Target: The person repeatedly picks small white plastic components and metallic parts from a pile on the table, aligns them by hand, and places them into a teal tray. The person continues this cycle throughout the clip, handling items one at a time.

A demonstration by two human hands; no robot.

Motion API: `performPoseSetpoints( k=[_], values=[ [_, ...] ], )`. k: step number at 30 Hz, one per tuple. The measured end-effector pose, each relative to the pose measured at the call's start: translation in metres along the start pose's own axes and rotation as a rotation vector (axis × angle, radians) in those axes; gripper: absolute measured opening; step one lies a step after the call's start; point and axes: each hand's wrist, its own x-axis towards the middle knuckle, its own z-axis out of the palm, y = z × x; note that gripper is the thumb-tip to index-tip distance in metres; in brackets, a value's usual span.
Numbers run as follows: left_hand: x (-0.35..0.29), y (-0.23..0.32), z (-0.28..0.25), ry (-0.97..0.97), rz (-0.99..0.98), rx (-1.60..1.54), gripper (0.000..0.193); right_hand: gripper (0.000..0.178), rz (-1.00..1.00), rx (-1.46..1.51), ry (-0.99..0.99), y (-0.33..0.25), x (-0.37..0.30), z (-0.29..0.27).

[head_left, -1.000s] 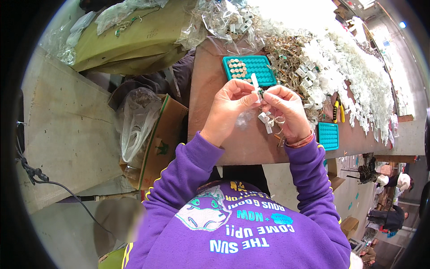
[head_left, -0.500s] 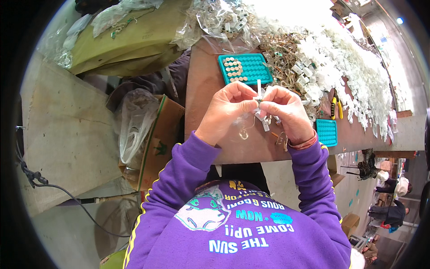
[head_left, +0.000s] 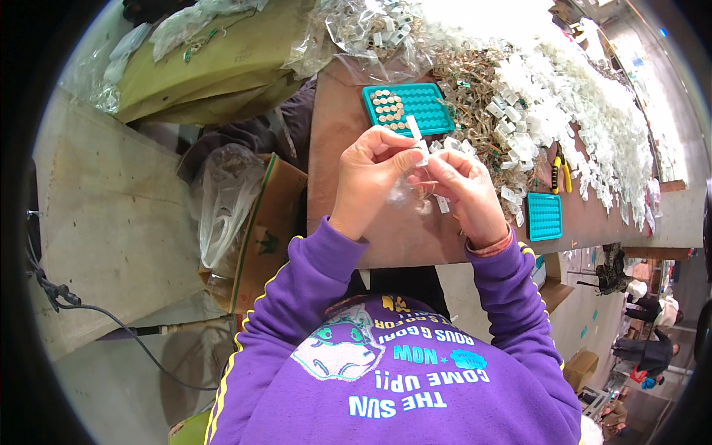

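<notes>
My left hand (head_left: 371, 169) pinches a small white plastic piece (head_left: 413, 127) between thumb and forefinger; its flat strip sticks up past the fingertips. Close beside it, my right hand (head_left: 469, 194) has its thumb and fingers bent together. Thin blurred wires hang by those fingertips, and I cannot make out what the fingers grip. Just beyond the hands lies a teal tray (head_left: 424, 104) with rows of small round beige discs (head_left: 387, 111) in its left part. Loose white plastic pieces (head_left: 443, 204) lie under and behind my right hand.
A large heap of clear and white plastic parts (head_left: 564, 111) with tangled wires (head_left: 475, 85) covers the table's right side. Yellow-handled pliers (head_left: 561, 174) and a second teal tray (head_left: 545, 216) lie right. A cardboard box (head_left: 256, 237) with a plastic bag (head_left: 228, 200) stands left. People are far right.
The white piece has tilted left and shifted slightly left with my left hand. My right fingertips have dropped a little and come away from the left ones.
</notes>
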Motion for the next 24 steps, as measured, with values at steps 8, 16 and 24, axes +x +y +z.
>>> performPoseSetpoints(
  k=[8, 16, 24],
  values=[
    [-0.005, -0.002, 0.007, 0.091, 0.101, 0.165, 0.013, 0.012, -0.129, -0.204, 0.105, 0.007, -0.008, 0.009],
    [-0.003, -0.002, 0.006, 0.101, 0.074, 0.062, 0.013, 0.010, -0.124, -0.212, 0.061, 0.005, -0.011, 0.008],
    [-0.006, -0.007, 0.004, 0.090, 0.173, 0.333, 0.016, 0.015, -0.326, -0.543, 0.224, 0.014, -0.005, 0.011]
  ],
)
